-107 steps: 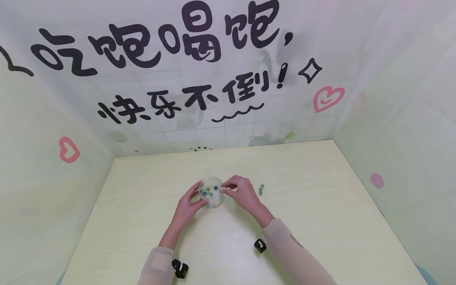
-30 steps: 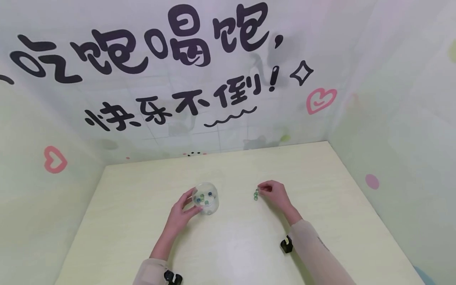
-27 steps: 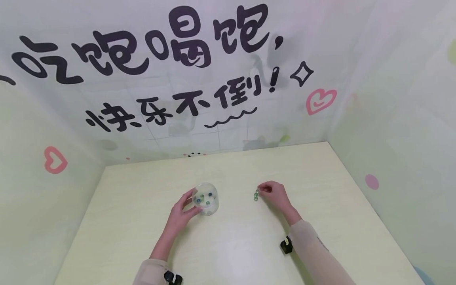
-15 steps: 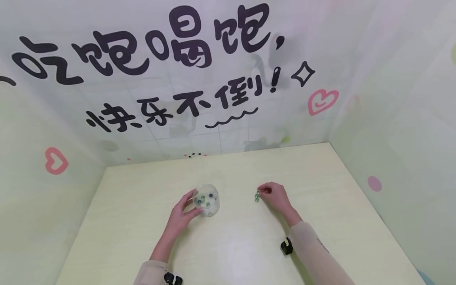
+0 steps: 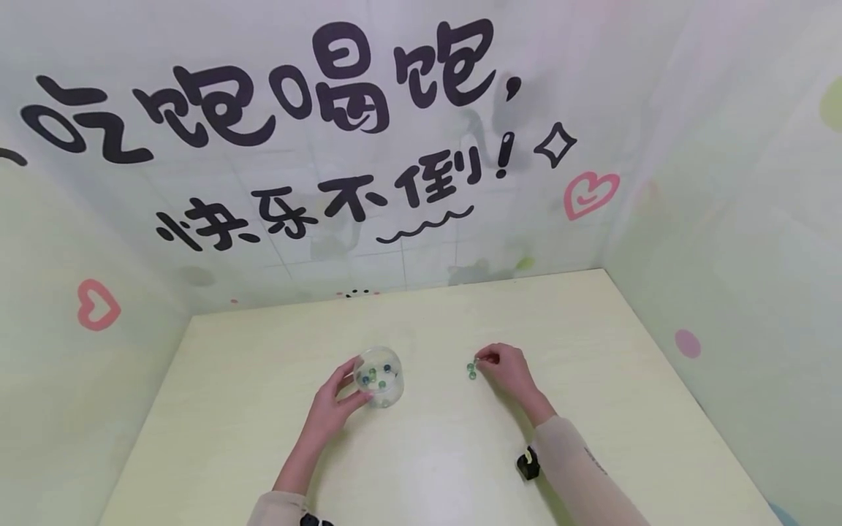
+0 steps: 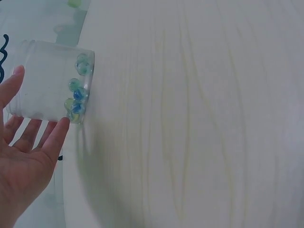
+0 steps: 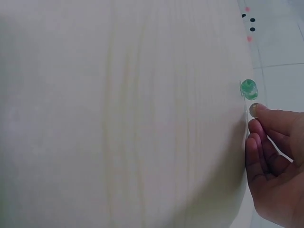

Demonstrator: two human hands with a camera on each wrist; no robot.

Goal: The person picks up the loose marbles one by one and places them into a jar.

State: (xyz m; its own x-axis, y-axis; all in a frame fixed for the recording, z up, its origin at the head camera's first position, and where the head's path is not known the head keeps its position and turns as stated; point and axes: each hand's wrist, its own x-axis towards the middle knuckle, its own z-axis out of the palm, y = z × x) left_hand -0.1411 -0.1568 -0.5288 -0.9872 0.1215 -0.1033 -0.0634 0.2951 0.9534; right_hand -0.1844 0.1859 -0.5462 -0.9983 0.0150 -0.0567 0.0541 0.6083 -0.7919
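Observation:
My left hand (image 5: 332,405) holds a clear round plastic jar (image 6: 45,80) by its side, thumb on one side and fingers on the other. Several green and blue glass marbles (image 6: 78,94) lie on the jar's bottom, and its mouth faces up. To the right, my right hand (image 5: 509,372) is down at the tabletop. Between its thumb and index finger it pinches a small glass marble (image 7: 254,110), partly covered by the thumb. Green marbles (image 5: 471,372) rest on the table just left of those fingertips, close together.
The pale wood-grain table (image 5: 421,467) ends at a white printed backdrop (image 5: 395,256) behind and on both sides. A black clip-like device (image 5: 528,464) sits by the right sleeve (image 5: 572,460), and another black piece (image 5: 314,520) by the left sleeve.
Since the earliest frame, my right hand has left the jar's rim and moved right to the marbles on the table. Over the last second the upper marble shifts slightly at its fingertips; the left hand keeps holding.

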